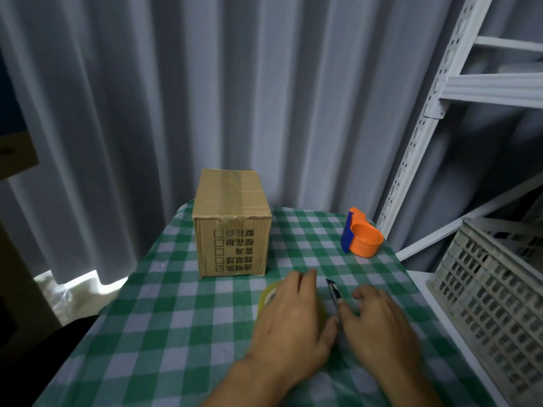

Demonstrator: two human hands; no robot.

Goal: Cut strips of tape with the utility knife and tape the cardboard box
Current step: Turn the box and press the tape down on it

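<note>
A brown cardboard box (232, 230) with printed characters and tape along its top stands at the back of the checked table. My left hand (291, 318) lies palm down over a yellowish roll of clear tape (266, 295) and grips it, hiding most of the roll. A black utility knife (334, 291) lies on the cloth between my hands, its tip pointing away from me. My right hand (379, 324) is spread flat beside it, blurred, with the thumb touching the knife's rear end.
An orange and blue tape dispenser (362, 234) sits at the table's back right. A white metal shelf (417, 160) and a grey slotted crate (496, 292) stand close on the right. Grey curtains hang behind. The green checked cloth (176, 333) covers the table.
</note>
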